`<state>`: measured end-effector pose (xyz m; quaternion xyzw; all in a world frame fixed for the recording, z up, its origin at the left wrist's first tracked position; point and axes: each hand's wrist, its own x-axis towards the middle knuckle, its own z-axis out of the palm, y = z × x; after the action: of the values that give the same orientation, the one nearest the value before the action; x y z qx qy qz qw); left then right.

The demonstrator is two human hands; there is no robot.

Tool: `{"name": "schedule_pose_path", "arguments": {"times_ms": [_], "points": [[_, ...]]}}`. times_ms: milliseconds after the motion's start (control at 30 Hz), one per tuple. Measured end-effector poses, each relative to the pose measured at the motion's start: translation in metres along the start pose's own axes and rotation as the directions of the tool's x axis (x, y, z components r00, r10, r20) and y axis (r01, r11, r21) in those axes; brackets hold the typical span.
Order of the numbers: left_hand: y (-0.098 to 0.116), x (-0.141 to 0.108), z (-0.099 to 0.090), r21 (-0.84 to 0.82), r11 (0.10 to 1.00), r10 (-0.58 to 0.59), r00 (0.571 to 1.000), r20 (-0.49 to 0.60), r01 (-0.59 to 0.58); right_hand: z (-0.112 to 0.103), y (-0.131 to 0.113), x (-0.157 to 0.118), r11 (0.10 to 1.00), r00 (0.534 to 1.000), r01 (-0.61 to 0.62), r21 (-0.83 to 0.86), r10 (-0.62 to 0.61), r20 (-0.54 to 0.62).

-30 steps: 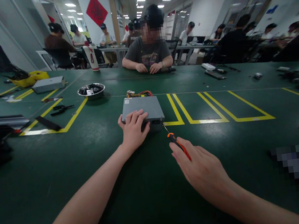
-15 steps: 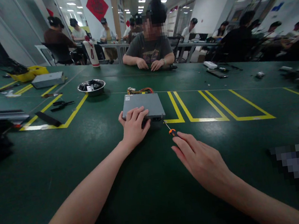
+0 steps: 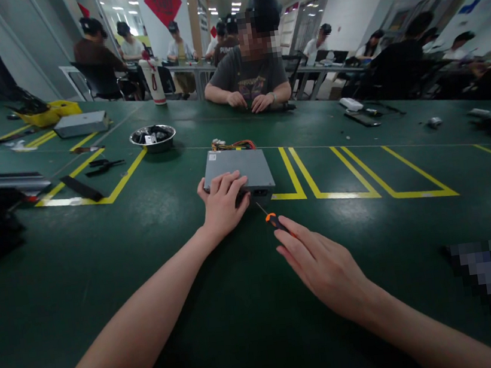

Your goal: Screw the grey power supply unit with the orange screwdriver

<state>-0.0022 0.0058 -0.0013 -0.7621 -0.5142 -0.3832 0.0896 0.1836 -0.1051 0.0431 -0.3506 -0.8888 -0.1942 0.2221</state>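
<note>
A grey metal box (image 3: 243, 166) lies on the green table, with colored wires (image 3: 240, 145) at its far edge and a dark socket on its near side. My left hand (image 3: 224, 202) grips the box's near left part, fingers over the top and thumb at the left edge. In my right hand (image 3: 315, 253) is a screwdriver (image 3: 272, 219) with an orange and black handle. Its tip points at the near side of the box, a little short of it, near the socket.
Left of the box stand a steel bowl (image 3: 153, 139) of small parts, black strips (image 3: 81, 189) and another metal box (image 3: 82, 124). A white cup (image 3: 153, 81) is farther back. A person (image 3: 251, 68) sits opposite. Small parts and a white device (image 3: 350, 105) lie at the right.
The screwdriver in my right hand has moved left and away from the box's right corner. My left hand keeps its grip on the box. The view has shifted slightly.
</note>
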Motion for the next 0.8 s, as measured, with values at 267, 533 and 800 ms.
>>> {"name": "schedule_pose_path", "arguments": {"times_ms": [267, 533, 800], "points": [[0.0004, -0.0002, -0.0010, -0.006, 1.000, -0.003, 1.000, 0.007, 0.003, 0.0023, 0.0043, 0.0006, 0.999, 0.999, -0.028, -0.036, 0.029, 0.034], [0.0011, 0.0003, -0.0006, -0.012, 1.000, -0.013, 1.000, 0.011, 0.013, 0.0029, 0.0050, 0.0018, 0.999, 0.999, -0.042, -0.030, 0.042, 0.005], [0.0004, 0.0000, -0.0004, -0.008, 1.000, -0.004, 1.000, 0.009, 0.004, 0.0029, 0.0045, 0.0032, 0.998, 0.999, -0.051, -0.022, 0.051, 0.007]]}}
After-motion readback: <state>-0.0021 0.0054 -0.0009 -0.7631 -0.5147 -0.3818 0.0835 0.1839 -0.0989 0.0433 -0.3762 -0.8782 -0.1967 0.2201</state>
